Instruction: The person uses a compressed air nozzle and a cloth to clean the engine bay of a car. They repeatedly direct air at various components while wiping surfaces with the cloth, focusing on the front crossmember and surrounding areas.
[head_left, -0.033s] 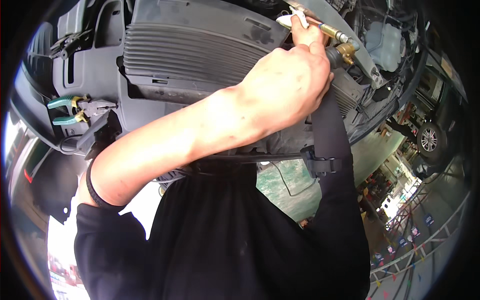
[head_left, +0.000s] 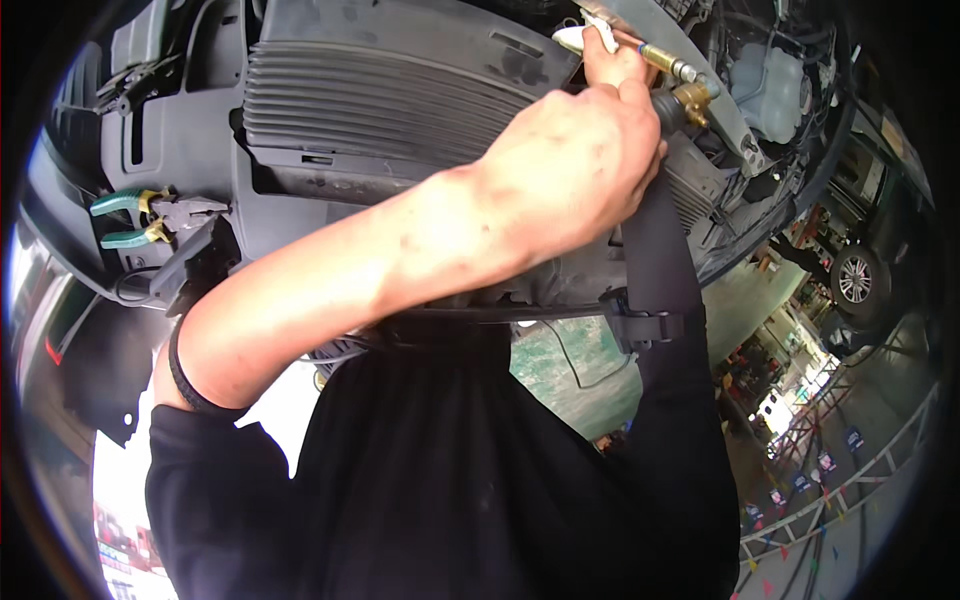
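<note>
My bare left forearm crosses the view from lower left to upper right. My left hand (head_left: pixel 585 150) is closed at a dark round part (head_left: pixel 667 110) with a brass valve fitting (head_left: pixel 692 100); its palm side is hidden. Above the fitting, a brass and copper-coloured tube (head_left: pixel 662 62) runs to the upper left. My right arm, in a black sleeve, rises behind the left hand. Only part of my right hand (head_left: pixel 616 66) shows past the left; its fingers are bent at a crumpled white cloth (head_left: pixel 600 30), beside the tube.
Green-handled pliers (head_left: pixel 150 217) lie on grey plastic panels at the left. A ribbed dark cover (head_left: pixel 370 95) spans the upper middle of the engine bay. A translucent tank (head_left: pixel 765 95) sits at upper right. A car wheel (head_left: pixel 857 280) stands further right.
</note>
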